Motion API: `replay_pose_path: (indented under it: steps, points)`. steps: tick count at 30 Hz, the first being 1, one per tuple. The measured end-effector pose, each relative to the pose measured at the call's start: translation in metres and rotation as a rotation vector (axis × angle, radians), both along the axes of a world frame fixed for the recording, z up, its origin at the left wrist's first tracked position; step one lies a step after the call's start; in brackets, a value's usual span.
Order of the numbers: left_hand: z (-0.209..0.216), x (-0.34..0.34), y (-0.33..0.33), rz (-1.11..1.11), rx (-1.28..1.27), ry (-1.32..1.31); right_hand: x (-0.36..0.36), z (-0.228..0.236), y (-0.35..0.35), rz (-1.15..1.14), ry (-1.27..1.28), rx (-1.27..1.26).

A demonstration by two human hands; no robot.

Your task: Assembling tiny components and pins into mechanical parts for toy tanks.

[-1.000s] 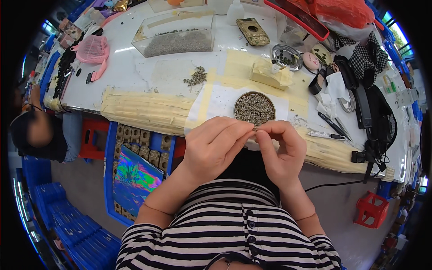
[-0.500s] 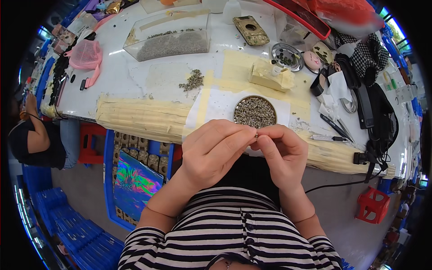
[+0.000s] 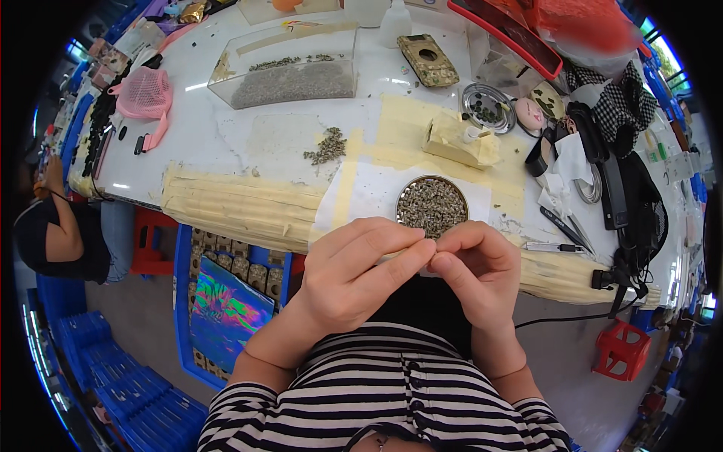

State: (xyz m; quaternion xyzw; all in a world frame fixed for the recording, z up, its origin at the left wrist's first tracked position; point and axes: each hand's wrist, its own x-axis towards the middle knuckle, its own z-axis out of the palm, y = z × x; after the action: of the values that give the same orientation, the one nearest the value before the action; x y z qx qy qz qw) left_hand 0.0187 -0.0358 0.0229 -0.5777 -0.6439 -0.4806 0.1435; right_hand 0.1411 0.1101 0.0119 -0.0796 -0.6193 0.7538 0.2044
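At about nine o'clock a seated person in a dark top [image 3: 53,241] is seen beside the white work surface [image 3: 226,135], whose near edge is wrapped in cream-coloured tape. A pink mesh pouch [image 3: 147,94] lies on the surface at ten o'clock, and a clear rectangular plastic box holding grey-green small parts [image 3: 290,71] stands at eleven o'clock. A small loose heap of grey-green parts [image 3: 327,145] lies just below that box.

Below centre, the left hand [image 3: 354,279] is held over the near edge of the surface, its thumb and forefinger pressed together at their tips. The tips are met by those of the right hand [image 3: 478,275], whose grip is likewise pinched shut. Whatever is pinched between them is too small to be made out — only the closed fingertips are seen, touching each other.

Directly above the fingertips, toward twelve o'clock, a round metal dish filled with small grey-green parts [image 3: 431,205] rests on a white sheet of paper [image 3: 369,200]. A cream foam block [image 3: 459,142] lies beyond it, and a shallow round metal tray [image 3: 488,108] is placed at one o'clock — near a black-and-white checked cloth [image 3: 614,98] at two o'clock.
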Motion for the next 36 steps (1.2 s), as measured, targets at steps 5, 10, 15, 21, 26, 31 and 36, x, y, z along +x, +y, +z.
replay_pose_path:
  steps: [5,10,15,21,26,31,36]
  points:
    - [0.0,0.002,0.011,0.037,-0.063,-0.013,0.0,-0.002,0.005,-0.261,0.099,0.62]
    - [-0.005,0.002,0.022,0.074,-0.041,-0.126,-0.003,-0.001,0.008,-0.355,0.22,0.943]
    - [-0.003,0.002,0.023,0.074,-0.032,-0.161,-0.003,-0.001,0.008,-0.281,0.131,0.652]
    - [-0.003,0.003,0.024,0.031,-0.005,-0.136,-0.004,-0.004,0.011,-0.224,0.059,0.452]
    - [-0.006,-0.001,0.025,0.005,0.016,-0.095,-0.002,0.002,0.01,-0.155,-0.086,0.196]
    - [-0.005,-0.004,0.024,0.019,0.004,-0.076,-0.003,0.005,0.011,-0.111,-0.105,0.074]
    - [0.004,-0.005,0.013,-0.008,-0.071,-0.083,-0.006,0.011,0.014,-0.001,-0.09,-0.011]
